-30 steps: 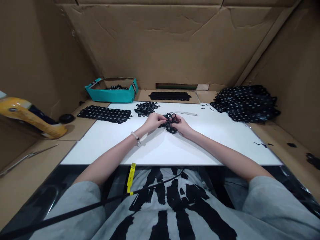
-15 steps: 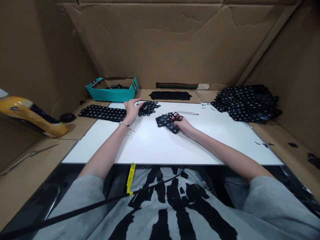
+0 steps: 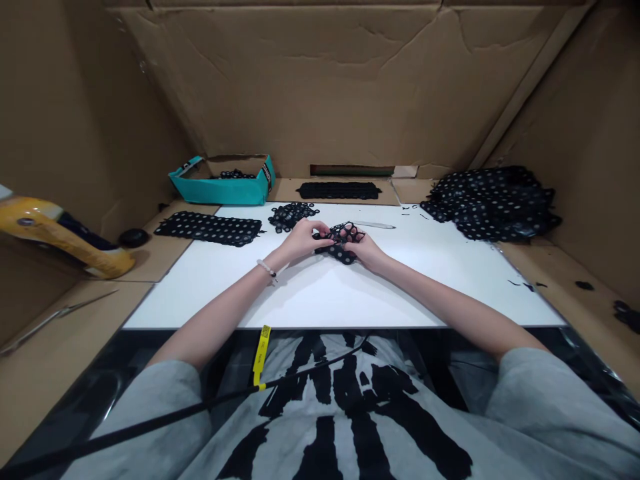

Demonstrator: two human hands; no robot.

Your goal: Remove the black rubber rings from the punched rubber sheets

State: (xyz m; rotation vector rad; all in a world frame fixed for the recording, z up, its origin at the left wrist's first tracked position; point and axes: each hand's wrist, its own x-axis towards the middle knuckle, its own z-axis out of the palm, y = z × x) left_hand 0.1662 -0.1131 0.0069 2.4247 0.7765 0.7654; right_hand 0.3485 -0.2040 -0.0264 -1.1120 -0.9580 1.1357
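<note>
One black perforated mesh scrap [image 3: 340,239], centre of the white surface [image 3: 200,297], pinched between the curled fingers of the left hand [image 3: 303,240] and right hand [image 3: 363,249]. One pile of black rings [image 3: 293,215], just upper left. One teal box [image 3: 220,191], upper left, holding black rings [image 3: 235,175]. Two flat perforated sheets [image 3: 207,229] [image 3: 339,191], left and top. One heap of perforated sheets [image 3: 493,203], upper right.

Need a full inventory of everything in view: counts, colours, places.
perforated mesh piece: 1, black, between both hands
loose ring heap: 1, black, far edge of board
dotted sheet: 1, black, left end of board
sheet pile: 1, black, far right
flat sheet: 1, black, beyond board
open box: 1, teal, far left
slim tool: 1, pale, on board
board: 1, white, centre
curved object: 1, yellow, left
round object: 1, black, left
cardboard wall: tan, behind
left hand: 1, on mesh
right hand: 1, on mesh
bracelet: 1, pale, left wrist
</note>
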